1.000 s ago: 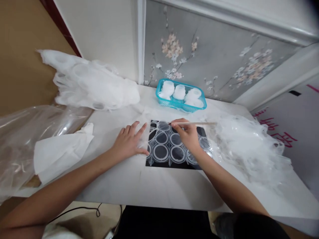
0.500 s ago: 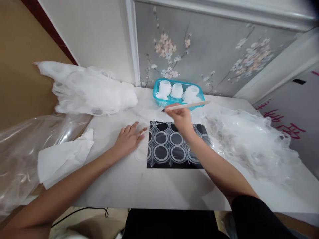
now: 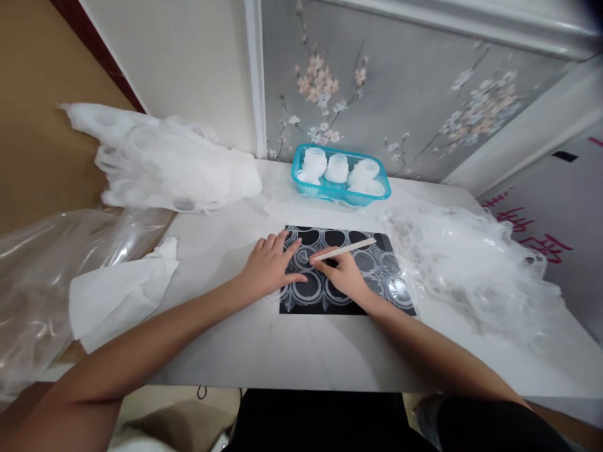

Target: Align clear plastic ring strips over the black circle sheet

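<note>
My left hand (image 3: 268, 265) lies with fingers spread at the left edge of a black mat (image 3: 351, 309). A transparent sheet with rows of pale rings (image 3: 306, 288) covers the mat. In the fingers of my right hand (image 3: 347, 277) is a slim white stick-like tool (image 3: 353, 246), tilted, its rear end pointing up to the right. Its lower end is at a ring near my left thumb and forefinger. That tip is too small to make out, and I cannot tell whether it touches the sheet.
Behind the mat stands a blue plastic basket (image 3: 301, 188) with stacks of white rings. A heap of white ring-cut sheets (image 3: 174, 169) is at left. Clear cut sheets (image 3: 475, 270) pile up at right. A crumpled white cloth or paper (image 3: 117, 295) and clear plastic (image 3: 38, 282) lie left.
My right hand came down from near the basket onto the mat with the white tool. My left hand slid right from the table onto the mat's left edge.
</note>
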Available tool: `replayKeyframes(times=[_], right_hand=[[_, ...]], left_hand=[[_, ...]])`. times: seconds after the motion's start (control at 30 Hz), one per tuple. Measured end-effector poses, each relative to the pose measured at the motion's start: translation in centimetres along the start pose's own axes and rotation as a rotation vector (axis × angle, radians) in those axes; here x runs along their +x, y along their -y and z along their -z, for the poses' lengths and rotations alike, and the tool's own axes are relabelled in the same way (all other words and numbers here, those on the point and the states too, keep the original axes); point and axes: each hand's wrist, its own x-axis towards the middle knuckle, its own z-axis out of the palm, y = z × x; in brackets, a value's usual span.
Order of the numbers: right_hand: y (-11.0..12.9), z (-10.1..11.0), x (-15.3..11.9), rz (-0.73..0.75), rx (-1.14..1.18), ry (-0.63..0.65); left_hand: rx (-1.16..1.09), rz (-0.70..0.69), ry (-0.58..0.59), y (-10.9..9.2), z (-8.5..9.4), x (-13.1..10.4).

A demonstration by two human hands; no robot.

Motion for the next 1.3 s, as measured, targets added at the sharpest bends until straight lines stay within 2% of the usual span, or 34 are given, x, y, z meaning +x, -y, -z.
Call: replayKeyframes(times=[0.1, 0.23, 0.27, 0.33, 0.43, 0.57, 0.73, 0.87, 0.93, 1.03, 1.07, 1.13, 1.2, 1.23, 1.27, 1.3], right_hand=[[-0.1, 0.2, 0.1, 0.022, 0.008, -0.059], [0.4, 0.9, 0.1, 0.117, -0.127, -0.290], [0.5, 0.9, 0.0, 0.145, -0.177, -0.279], [0.6, 0.7, -0.1, 0.165, -0.234, -0.155], [0.3, 0.1, -0.3, 0.104, -0.194, 0.011], [-0.3, -0.3, -0.5, 0.063, -0.136, 0.003], [-0.8, -0.2, -0.7, 0.075, -0.204, -0.001], [-0.6, -0.6, -1.9, 0.219, -0.442, -0.035], [-0.4, -0.9, -2.2, 0.340, -0.582, 0.017], [0.1, -0.5, -0.9, 0.450, -0.705, 0.131], [0.2, 0.1, 0.1, 0.455, -0.721, 0.120], [0.5, 2.1, 2.4, 0.420, -0.704, -0.039], [0.7, 4.6, 4.2, 0.319, -0.611, -0.395], [0.7, 5.7, 4.6, 0.284, -0.568, -0.504], [0.7, 6.7, 4.6, 0.261, -0.548, -0.573], [0.5, 7.4, 4.1, 0.254, -0.537, -0.573]], left_hand=[[0.003, -0.001, -0.007, -0.5, -0.5, 0.0], [-0.018, 0.031, 0.039, 0.1, -0.9, 0.1], [-0.030, 0.040, 0.051, 0.2, -1.0, 0.2], [-0.054, 0.054, 0.070, 0.5, -1.1, 0.3], [-0.062, 0.071, 0.072, 0.7, -1.2, 0.5], [-0.042, 0.058, 0.048, 0.7, -1.2, 0.5], [-0.043, 0.053, 0.067, 0.8, -1.2, 0.4], [-0.065, 0.058, 0.083, 0.8, -1.3, 0.2], [-0.063, 0.064, 0.099, 0.7, -1.4, 0.1], [-0.036, 0.073, 0.125, 0.6, -1.2, 0.1], [-0.025, 0.076, 0.132, 0.5, -1.1, 0.2], [-0.019, 0.074, 0.154, 0.5, -1.0, 0.3], [-0.025, 0.069, 0.172, 0.6, -0.8, 0.4], [-0.031, 0.062, 0.177, 0.6, -0.8, 0.4], [-0.034, 0.052, 0.178, 0.7, -0.7, 0.4], [-0.033, 0.046, 0.173, 0.7, -0.5, 0.5]])
